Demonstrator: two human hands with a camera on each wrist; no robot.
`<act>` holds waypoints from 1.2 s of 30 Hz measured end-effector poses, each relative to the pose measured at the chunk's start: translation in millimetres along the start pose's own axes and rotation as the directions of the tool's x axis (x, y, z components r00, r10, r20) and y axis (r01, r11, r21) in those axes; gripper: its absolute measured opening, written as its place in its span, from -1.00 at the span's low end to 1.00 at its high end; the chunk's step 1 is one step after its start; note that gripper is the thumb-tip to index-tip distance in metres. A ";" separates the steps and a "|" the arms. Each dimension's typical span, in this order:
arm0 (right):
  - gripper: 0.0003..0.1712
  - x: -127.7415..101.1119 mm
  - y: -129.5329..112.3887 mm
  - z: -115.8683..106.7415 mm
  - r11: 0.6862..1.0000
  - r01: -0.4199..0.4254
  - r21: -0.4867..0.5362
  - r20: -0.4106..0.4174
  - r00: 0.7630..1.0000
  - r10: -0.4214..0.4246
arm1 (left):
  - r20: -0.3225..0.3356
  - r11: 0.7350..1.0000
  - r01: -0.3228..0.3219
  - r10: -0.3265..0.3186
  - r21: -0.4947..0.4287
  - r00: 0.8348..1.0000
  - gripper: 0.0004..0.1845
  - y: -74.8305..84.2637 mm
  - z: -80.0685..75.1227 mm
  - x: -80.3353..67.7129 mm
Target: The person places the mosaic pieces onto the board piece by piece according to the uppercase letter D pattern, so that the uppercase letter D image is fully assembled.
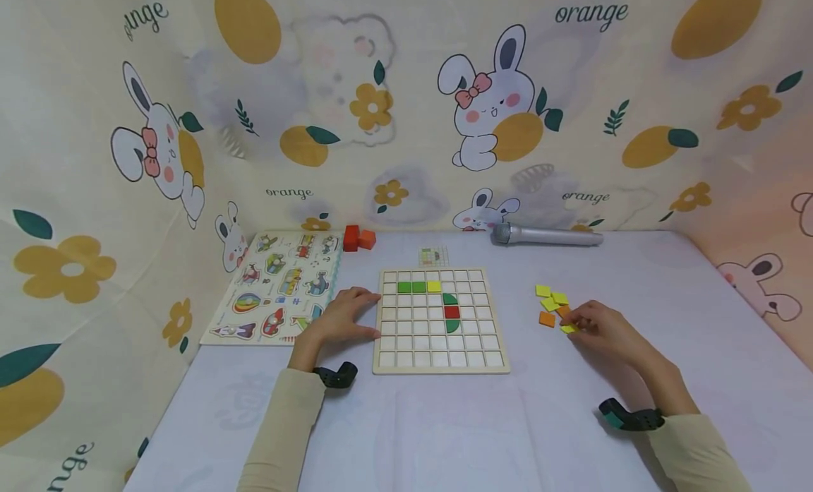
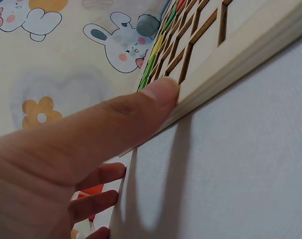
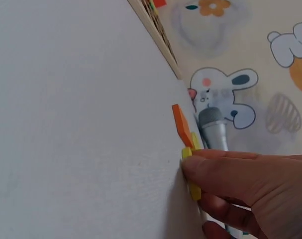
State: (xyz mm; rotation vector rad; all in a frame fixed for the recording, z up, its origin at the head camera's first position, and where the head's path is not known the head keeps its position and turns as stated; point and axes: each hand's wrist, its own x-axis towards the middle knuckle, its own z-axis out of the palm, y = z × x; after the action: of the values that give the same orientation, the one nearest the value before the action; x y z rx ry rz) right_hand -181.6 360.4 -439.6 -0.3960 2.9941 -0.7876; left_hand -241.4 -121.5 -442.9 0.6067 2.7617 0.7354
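A wooden grid board (image 1: 441, 370) lies in the middle of the table. It holds two green squares (image 1: 411, 287), a yellow square (image 1: 434, 286), a red square (image 1: 452, 312) and two green rounded pieces (image 1: 452, 327). My left hand (image 1: 341, 319) is at the board's left edge, with thumb (image 2: 163, 92) against the rim and fingers spread. On the right, my right hand (image 1: 603, 333) pinches a yellow tile (image 3: 193, 179) between thumb and fingers, low over the table. Several loose yellow (image 1: 543, 291) and orange tiles (image 1: 547, 319) lie just left of that hand.
A picture puzzle board (image 1: 279, 287) lies at the left, with red blocks (image 1: 351, 238) by its far corner. Behind the grid board is a small pattern card (image 1: 433, 256). A silver microphone (image 1: 552, 236) lies along the back, before the printed cloth wall.
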 end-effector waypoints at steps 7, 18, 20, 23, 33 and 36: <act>-0.79 1.6 -2.6 0.7 1.000 0.030 -0.006 -0.023 0.999 -0.030 | 0.002 1.000 -0.006 0.006 0.007 1.000 -0.20 0.3 -0.6 0.6; -0.73 33.6 -65.1 39.2 0.952 0.302 0.051 -0.140 0.946 -0.293 | -0.002 1.000 -0.011 0.011 0.009 1.000 -0.20 -0.3 -0.5 -0.7; -0.74 38.8 -79.4 47.5 0.938 0.339 0.076 -0.106 0.938 -0.331 | 0.000 1.000 -0.009 0.009 0.008 1.000 -0.20 -0.2 -0.7 -0.4; -0.75 45.1 -98.7 60.1 0.918 0.377 0.123 -0.044 0.926 -0.374 | 0.001 1.000 -0.011 0.011 0.003 1.000 -0.20 -0.3 -1.0 0.1; -0.78 57.0 -138.7 92.5 0.837 0.518 0.176 0.033 0.847 -0.531 | -0.010 1.000 -0.027 0.027 -0.002 1.000 -0.20 -3.6 0.8 1.2; -0.80 58.7 -143.3 97.3 0.837 0.526 0.152 0.048 0.842 -0.538 | -0.011 1.000 -0.027 0.027 0.003 1.000 -0.20 -4.3 1.1 1.1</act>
State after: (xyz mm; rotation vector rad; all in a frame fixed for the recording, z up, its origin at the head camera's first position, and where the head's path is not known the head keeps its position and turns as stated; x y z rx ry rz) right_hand -196.1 178.5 -452.2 -1.2597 2.7363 -0.9563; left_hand -243.6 -123.9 -446.2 0.6432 2.7698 0.7434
